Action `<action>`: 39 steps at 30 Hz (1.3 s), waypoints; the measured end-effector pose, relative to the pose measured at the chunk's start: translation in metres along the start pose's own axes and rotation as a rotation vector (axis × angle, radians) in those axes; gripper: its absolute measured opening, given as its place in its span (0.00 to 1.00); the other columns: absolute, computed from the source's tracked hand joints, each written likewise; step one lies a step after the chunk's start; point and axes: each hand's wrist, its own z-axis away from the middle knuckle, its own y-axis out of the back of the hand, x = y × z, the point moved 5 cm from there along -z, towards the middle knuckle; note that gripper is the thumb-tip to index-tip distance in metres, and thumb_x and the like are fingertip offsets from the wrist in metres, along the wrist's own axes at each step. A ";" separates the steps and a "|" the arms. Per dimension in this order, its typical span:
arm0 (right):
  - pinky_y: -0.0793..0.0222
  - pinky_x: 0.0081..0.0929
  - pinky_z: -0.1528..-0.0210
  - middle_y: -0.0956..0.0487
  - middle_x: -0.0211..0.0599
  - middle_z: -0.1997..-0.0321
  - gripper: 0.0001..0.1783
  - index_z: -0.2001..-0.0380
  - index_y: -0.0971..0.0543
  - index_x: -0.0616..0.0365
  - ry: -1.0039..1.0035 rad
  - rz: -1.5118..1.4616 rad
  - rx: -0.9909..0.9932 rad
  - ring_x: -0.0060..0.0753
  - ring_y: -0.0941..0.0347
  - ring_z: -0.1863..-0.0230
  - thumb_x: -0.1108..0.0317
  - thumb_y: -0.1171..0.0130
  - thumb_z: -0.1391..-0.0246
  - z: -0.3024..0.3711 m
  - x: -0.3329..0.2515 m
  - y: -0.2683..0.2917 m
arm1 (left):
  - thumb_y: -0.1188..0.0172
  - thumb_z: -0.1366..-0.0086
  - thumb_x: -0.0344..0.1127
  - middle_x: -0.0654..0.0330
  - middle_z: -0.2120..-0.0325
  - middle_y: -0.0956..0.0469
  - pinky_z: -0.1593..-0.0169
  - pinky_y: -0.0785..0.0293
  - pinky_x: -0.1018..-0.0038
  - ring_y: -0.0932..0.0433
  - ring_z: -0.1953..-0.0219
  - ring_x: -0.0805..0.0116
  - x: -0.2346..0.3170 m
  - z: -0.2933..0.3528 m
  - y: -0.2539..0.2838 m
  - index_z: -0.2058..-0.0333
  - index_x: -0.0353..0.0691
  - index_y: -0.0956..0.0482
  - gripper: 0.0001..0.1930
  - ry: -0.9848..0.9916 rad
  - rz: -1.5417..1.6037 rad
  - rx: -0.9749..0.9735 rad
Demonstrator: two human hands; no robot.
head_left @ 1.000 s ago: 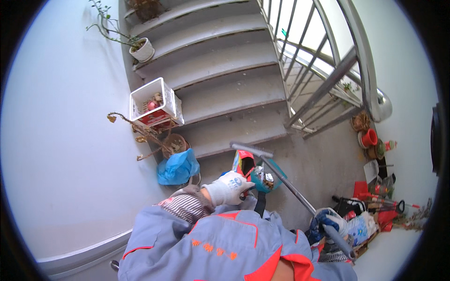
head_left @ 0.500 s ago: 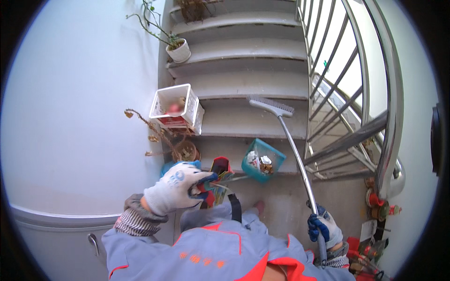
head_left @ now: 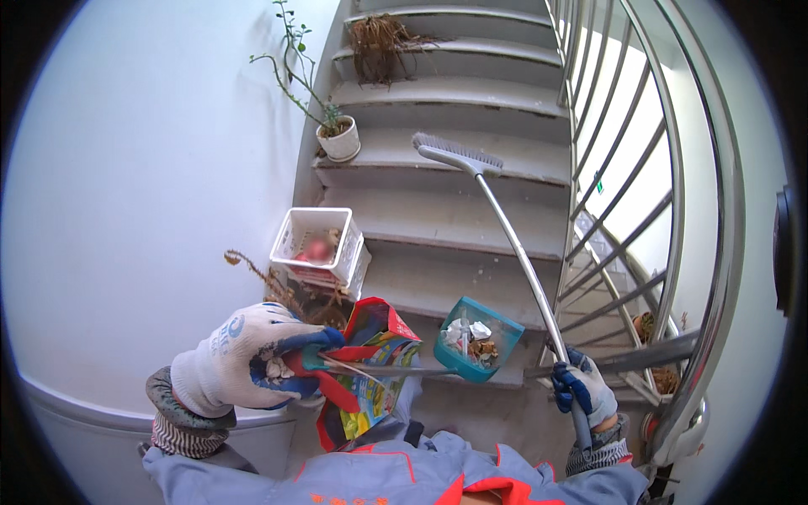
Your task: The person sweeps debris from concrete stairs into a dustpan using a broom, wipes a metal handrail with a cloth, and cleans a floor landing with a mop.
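The left grip [head_left: 248, 358], in a white-and-blue glove at the lower left of the frame, is curled tightly around the teal handle end of a dustpan [head_left: 477, 370]; a crumpled white scrap [head_left: 278, 368] shows between its fingers. The handle's thin rod runs rightward from this grip to the pan, which sits right of the lower middle of the frame, well apart from the fingers. In the pan lies white and brown litter [head_left: 478, 348]. Below the rod, a red-and-yellow bag [head_left: 379, 400] gapes just beside the left grip; whether the fingers also pinch its red edge, I cannot tell.

The right grip [head_left: 583, 389], at the lower right, is wrapped around the pole of a broom [head_left: 461, 160]. Its head, bristles upward, is at the upper middle, before the steps [head_left: 454, 206]. Left of centre are 2 stacked white crates [head_left: 348, 244].
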 end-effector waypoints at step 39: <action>0.36 0.20 0.81 0.29 0.26 0.77 0.03 0.67 0.31 0.49 0.178 0.236 -0.030 0.21 0.33 0.81 0.69 0.48 0.42 -0.565 -0.566 -0.286 | 0.33 0.59 0.35 0.54 0.72 0.21 0.53 0.30 0.62 0.23 0.65 0.52 -0.169 -0.293 0.424 0.51 0.35 0.24 0.31 0.263 -0.285 0.220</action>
